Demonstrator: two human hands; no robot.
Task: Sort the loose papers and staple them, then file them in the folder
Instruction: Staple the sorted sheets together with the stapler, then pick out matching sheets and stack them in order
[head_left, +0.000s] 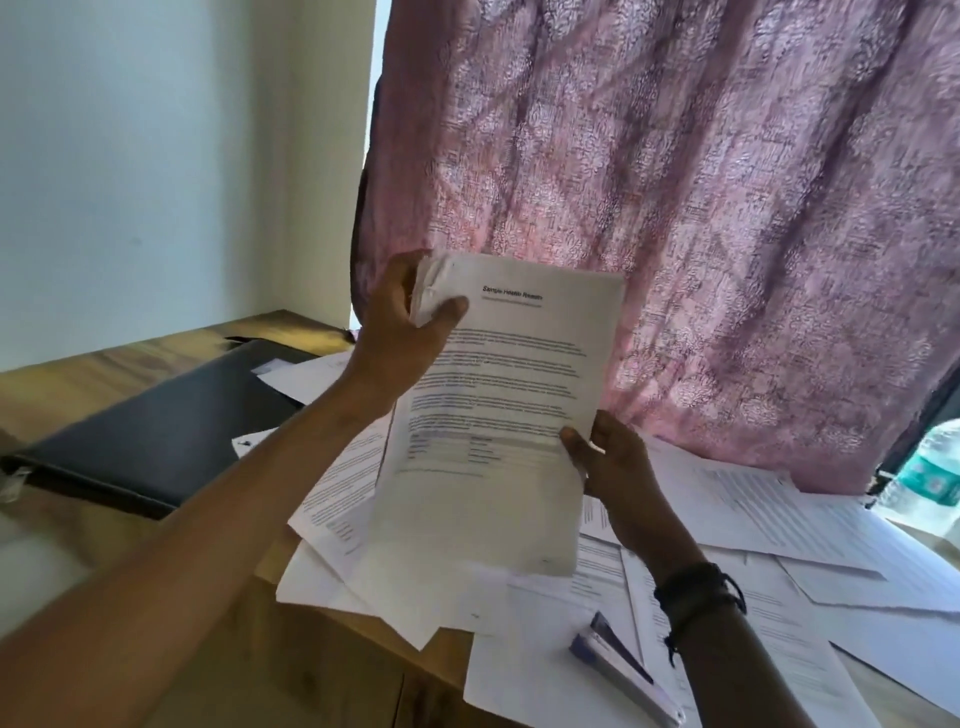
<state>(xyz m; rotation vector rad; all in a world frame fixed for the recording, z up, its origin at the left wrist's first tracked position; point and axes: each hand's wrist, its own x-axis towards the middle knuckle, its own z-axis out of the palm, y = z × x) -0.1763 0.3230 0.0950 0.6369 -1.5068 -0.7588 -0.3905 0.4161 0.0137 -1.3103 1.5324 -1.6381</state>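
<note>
I hold a stack of printed white papers (498, 415) up in front of me, above the desk. My left hand (405, 322) grips its crumpled top left corner, thumb across the front page. My right hand (608, 457) pinches the right edge lower down, thumb on the front. A black folder (156, 426) lies closed on the wooden desk at the left. A pale purple stapler (623, 670) rests on loose sheets near the front, below my right wrist. More loose papers (753, 519) are spread across the desk under and right of the stack.
A pink patterned curtain (675, 208) hangs right behind the desk. A clear plastic bottle (930, 478) with a teal label stands at the far right edge. The wooden desk (93, 374) meets a pale wall on the left.
</note>
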